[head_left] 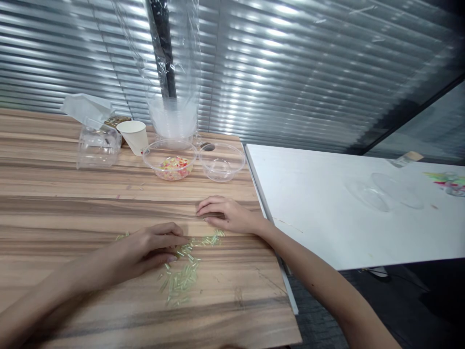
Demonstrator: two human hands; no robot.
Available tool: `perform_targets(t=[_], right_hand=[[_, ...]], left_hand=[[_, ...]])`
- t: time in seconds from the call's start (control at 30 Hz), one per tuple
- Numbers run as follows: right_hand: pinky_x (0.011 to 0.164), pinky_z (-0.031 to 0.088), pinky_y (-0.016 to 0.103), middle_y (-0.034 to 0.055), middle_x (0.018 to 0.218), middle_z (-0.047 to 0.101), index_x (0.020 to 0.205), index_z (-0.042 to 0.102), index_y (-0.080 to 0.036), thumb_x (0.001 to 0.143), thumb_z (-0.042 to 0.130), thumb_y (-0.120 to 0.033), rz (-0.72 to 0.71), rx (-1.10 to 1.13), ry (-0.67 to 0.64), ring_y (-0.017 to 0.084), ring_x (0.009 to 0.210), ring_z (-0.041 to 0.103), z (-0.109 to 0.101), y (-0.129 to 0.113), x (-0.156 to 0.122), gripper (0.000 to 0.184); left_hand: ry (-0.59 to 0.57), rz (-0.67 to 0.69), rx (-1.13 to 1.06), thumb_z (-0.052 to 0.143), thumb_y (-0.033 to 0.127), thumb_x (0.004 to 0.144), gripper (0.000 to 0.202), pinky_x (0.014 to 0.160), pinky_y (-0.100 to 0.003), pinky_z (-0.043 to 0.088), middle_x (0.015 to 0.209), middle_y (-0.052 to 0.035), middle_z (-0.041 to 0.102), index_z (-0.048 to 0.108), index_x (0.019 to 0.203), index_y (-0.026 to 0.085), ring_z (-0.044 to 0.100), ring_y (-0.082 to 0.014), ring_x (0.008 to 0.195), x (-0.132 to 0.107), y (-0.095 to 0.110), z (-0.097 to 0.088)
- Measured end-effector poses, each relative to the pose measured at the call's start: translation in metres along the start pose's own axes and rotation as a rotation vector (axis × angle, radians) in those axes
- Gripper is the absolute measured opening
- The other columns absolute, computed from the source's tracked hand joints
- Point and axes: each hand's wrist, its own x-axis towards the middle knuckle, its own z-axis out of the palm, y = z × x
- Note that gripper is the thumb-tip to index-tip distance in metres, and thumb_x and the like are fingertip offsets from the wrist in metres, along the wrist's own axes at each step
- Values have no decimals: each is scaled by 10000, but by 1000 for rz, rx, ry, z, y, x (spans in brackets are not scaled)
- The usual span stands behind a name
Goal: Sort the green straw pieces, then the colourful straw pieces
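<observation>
Pale green tube beads (182,281) lie loose on the wood-grain table (236,310), most in a pile, with a thin band of them running up to the right. My left hand (154,245) is over the upper left part of the pile. Its fingertips touch the beads, thumb and index finger apart. My right hand (228,214) rests on the table just above the band's right end. Its fingers reach left, with a gap between them and the thumb; no held thing shows there. A few more beads lie partly hidden behind my left hand.
Behind my hands stand a clear bowl of mixed coloured beads (176,167) and another clear bowl (222,167). Stacked clear containers (173,118), a paper cup (134,135) and a tipped clear cup (98,148) are further back. A white table (308,208) adjoins on the right, bearing clear lids (397,190).
</observation>
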Motion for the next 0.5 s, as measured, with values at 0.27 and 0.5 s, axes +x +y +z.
perform_targets(t=[0.27, 0.5], right_hand=[[977, 481, 348, 86, 1128, 654, 1076, 666, -172, 899, 530, -106, 1, -2, 3, 175, 1074, 610, 0, -1, 0, 232], [971, 483, 342, 97, 1126, 655, 1073, 667, -152, 899, 538, -101, -9, -10, 9, 174, 1064, 612, 0, -1, 0, 222]], left_hand=[[12, -24, -3, 510, 247, 974, 403, 983, -249, 456, 1287, -9, 603, 524, 1359, 364, 596, -199, 1150, 0, 4, -1], [-7, -11, 21, 502, 238, 978, 410, 980, -260, 463, 1310, -26, 588, 509, 1375, 342, 575, -208, 1179, 0, 0, 0]])
